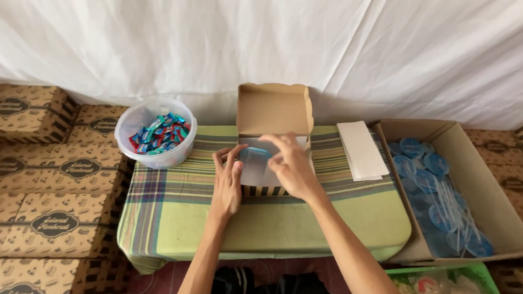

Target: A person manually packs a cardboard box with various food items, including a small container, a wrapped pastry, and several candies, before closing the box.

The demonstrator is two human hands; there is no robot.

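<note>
A small brown cardboard box (274,108) stands open on a low table with a green plaid cloth (173,211), its lid tilted up at the back. My left hand (227,184) rests on the box's front left edge, fingers spread. My right hand (291,164) reaches over the box's opening and its fingers touch a blue-lidded clear cup (254,155) that sits inside on a white lining. Whether the fingers grip the cup is unclear.
A clear tub of small wrapped sweets (156,133) sits at the table's left corner. A stack of white paper sheets (362,149) lies to the right. A large carton (500,207) holds blue-lidded cups and straws. Closed printed boxes (36,169) pile up on the left; a green crate (480,275) is below right.
</note>
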